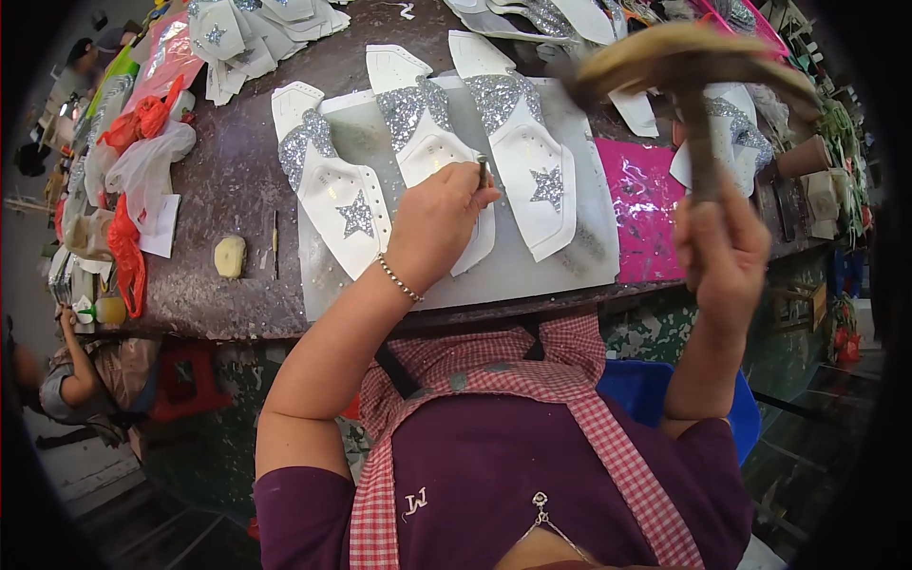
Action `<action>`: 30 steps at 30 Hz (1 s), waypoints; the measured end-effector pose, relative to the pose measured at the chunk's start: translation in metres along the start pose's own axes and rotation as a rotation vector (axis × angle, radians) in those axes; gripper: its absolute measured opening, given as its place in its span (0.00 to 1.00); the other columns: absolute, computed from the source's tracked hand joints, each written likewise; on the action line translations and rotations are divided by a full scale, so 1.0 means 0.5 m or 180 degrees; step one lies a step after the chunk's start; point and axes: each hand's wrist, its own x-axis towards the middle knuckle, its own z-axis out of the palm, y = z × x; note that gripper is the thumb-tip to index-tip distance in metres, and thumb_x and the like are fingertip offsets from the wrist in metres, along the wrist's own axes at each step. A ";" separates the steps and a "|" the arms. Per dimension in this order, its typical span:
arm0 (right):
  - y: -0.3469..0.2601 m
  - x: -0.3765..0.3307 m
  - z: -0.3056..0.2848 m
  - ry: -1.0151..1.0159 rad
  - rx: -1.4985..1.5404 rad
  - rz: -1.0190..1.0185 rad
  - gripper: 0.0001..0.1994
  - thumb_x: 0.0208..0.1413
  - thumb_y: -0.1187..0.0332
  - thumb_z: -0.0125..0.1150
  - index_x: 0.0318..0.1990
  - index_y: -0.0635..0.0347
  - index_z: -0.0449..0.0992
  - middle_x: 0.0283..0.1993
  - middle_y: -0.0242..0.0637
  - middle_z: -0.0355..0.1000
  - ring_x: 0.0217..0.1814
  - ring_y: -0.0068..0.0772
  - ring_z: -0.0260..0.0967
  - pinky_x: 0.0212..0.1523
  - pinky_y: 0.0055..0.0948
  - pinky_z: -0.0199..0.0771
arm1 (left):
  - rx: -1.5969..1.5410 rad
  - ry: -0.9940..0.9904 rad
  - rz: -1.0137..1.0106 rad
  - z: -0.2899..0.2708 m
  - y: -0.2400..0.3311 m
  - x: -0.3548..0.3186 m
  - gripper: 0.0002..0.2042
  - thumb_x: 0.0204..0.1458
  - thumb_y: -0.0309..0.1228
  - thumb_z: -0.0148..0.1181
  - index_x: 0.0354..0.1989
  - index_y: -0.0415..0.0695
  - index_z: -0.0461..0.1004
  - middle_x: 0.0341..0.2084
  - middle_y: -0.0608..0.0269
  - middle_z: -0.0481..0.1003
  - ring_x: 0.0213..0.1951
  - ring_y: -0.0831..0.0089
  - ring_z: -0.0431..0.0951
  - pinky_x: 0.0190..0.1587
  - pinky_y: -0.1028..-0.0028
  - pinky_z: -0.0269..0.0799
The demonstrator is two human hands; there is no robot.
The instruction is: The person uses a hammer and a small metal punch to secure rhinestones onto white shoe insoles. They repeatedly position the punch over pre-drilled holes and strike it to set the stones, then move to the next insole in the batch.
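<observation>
I am watching the punching step: the right hand [722,249] is gripping a raised mallet [692,71], fingers wrapped tight on its handle. The left hand [439,220] is pinching a small metal punch [484,171] upright on the middle white shoe piece [429,142], which is lying directly under those fingers. The next strike is calling for a square hit. Similar pieces are flanking both sides; a pink sheet [638,207] is lying under the mallet.

The mallet's head [689,59] at upper right is smeared by motion blur, the left hand [439,223] covers most of the small metal tool [484,171] and the middle white piece [432,152] beneath, and the top edge cuts off the stacked pieces [256,33].
</observation>
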 end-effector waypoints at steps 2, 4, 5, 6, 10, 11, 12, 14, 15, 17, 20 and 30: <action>-0.030 0.010 0.013 -0.0011 0.0563 -0.0388 0.21 0.65 0.70 0.55 0.63 0.66 0.69 0.30 0.32 0.71 0.23 0.15 0.59 0.26 0.14 0.59 | 0.0125 -0.0021 0.0097 0.004 0.003 -0.001 0.09 0.54 0.30 0.64 0.32 0.40 0.71 0.30 0.55 0.78 0.30 0.54 0.79 0.32 0.64 0.74; -0.061 0.016 0.030 -0.0094 0.0584 -0.0615 0.18 0.61 0.74 0.57 0.58 0.68 0.73 0.33 0.39 0.75 0.25 0.21 0.68 0.29 0.17 0.67 | 0.0241 -0.0135 0.0215 0.005 0.006 0.003 0.09 0.54 0.31 0.64 0.33 0.40 0.71 0.30 0.56 0.78 0.31 0.53 0.79 0.32 0.64 0.74; -0.042 0.011 0.028 -0.0129 -0.0504 -0.0655 0.18 0.60 0.75 0.58 0.58 0.68 0.73 0.34 0.40 0.76 0.25 0.22 0.69 0.30 0.19 0.68 | 0.0297 -0.0193 0.0277 0.006 0.006 0.005 0.09 0.54 0.31 0.64 0.34 0.40 0.71 0.30 0.56 0.78 0.31 0.53 0.79 0.32 0.64 0.74; -0.035 0.012 0.037 -0.0423 -0.1130 -0.0398 0.19 0.60 0.76 0.58 0.58 0.69 0.73 0.36 0.37 0.76 0.30 0.18 0.67 0.34 0.18 0.67 | 0.0381 -0.0198 0.0293 0.005 0.007 0.003 0.09 0.55 0.31 0.64 0.35 0.40 0.71 0.30 0.56 0.79 0.31 0.54 0.80 0.32 0.65 0.75; -0.036 0.012 0.024 -0.0669 -0.1914 -0.0020 0.20 0.59 0.78 0.58 0.59 0.70 0.71 0.41 0.33 0.77 0.40 0.18 0.68 0.44 0.19 0.68 | -0.0174 -0.0097 -0.0492 0.006 -0.003 -0.011 0.07 0.58 0.29 0.60 0.38 0.39 0.71 0.31 0.55 0.80 0.33 0.61 0.83 0.35 0.69 0.77; -0.025 0.009 0.023 -0.0549 -0.1520 0.0051 0.20 0.60 0.76 0.59 0.60 0.69 0.71 0.38 0.28 0.74 0.36 0.15 0.65 0.38 0.17 0.66 | -0.0536 -0.0036 -0.0903 0.006 -0.007 -0.016 0.07 0.59 0.29 0.59 0.40 0.38 0.71 0.31 0.55 0.81 0.34 0.62 0.84 0.36 0.70 0.78; -0.019 0.001 0.016 -0.0469 -0.1375 0.0169 0.20 0.60 0.75 0.60 0.60 0.68 0.72 0.38 0.29 0.76 0.36 0.15 0.65 0.38 0.18 0.67 | -0.0679 -0.0068 -0.0887 0.003 -0.006 -0.021 0.07 0.59 0.28 0.59 0.40 0.38 0.72 0.31 0.55 0.81 0.34 0.64 0.84 0.37 0.70 0.78; -0.008 -0.015 0.004 -0.0313 -0.1080 0.0400 0.20 0.59 0.74 0.62 0.59 0.66 0.73 0.38 0.32 0.79 0.36 0.16 0.67 0.38 0.21 0.69 | -0.0961 -0.0122 -0.0864 -0.005 -0.001 -0.029 0.06 0.60 0.28 0.58 0.40 0.37 0.72 0.31 0.54 0.81 0.35 0.66 0.84 0.38 0.72 0.78; -0.003 -0.021 0.003 -0.0281 -0.1031 0.0395 0.20 0.59 0.73 0.62 0.59 0.67 0.73 0.40 0.32 0.78 0.37 0.16 0.68 0.40 0.20 0.69 | -0.0866 -0.0144 -0.0779 -0.005 -0.003 -0.031 0.06 0.60 0.28 0.58 0.39 0.37 0.72 0.31 0.54 0.81 0.34 0.66 0.84 0.38 0.71 0.78; 0.006 -0.030 0.002 -0.0222 -0.0934 0.0384 0.20 0.61 0.72 0.61 0.60 0.68 0.72 0.42 0.32 0.78 0.40 0.17 0.69 0.44 0.19 0.69 | -0.0678 -0.0182 -0.0612 -0.003 -0.009 -0.036 0.06 0.60 0.27 0.59 0.38 0.37 0.73 0.30 0.54 0.81 0.34 0.66 0.84 0.37 0.71 0.78; 0.008 -0.035 0.002 -0.0186 -0.0886 0.0382 0.20 0.61 0.72 0.61 0.60 0.68 0.71 0.41 0.32 0.76 0.41 0.17 0.67 0.45 0.18 0.66 | -0.0558 -0.0297 -0.0653 -0.010 -0.001 -0.031 0.07 0.59 0.28 0.60 0.35 0.37 0.73 0.30 0.54 0.81 0.33 0.66 0.84 0.36 0.70 0.77; -0.025 -0.018 0.023 0.0078 0.0310 -0.0803 0.20 0.64 0.69 0.53 0.61 0.71 0.69 0.27 0.36 0.72 0.20 0.19 0.62 0.20 0.19 0.61 | 0.0137 -0.0150 0.0399 -0.003 0.018 -0.025 0.08 0.55 0.30 0.63 0.33 0.39 0.71 0.27 0.55 0.78 0.29 0.55 0.80 0.31 0.67 0.75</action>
